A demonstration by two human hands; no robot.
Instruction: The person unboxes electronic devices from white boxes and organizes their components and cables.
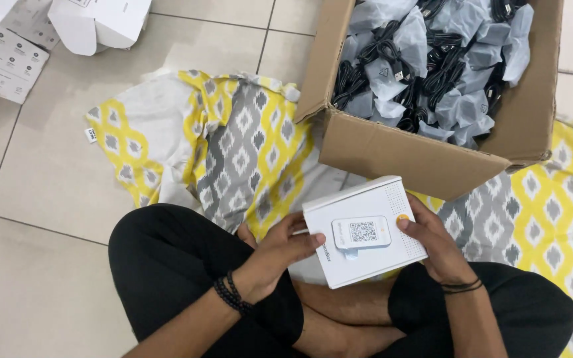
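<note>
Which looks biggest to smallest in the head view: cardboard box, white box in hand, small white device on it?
1. Cardboard box
2. White box, held in both hands, nearer the camera yet looks smaller
3. White device, clearly smallest

You are working in soft, even indoor light that looks to come from overhead, bright enough to wash out the white box (364, 231) until its top face shows little detail. Shadows stay faint and short under the cardboard carton (426, 156). Focus is fairly sharp throughout, with slight softness and mild bending toward the corners.
</note>
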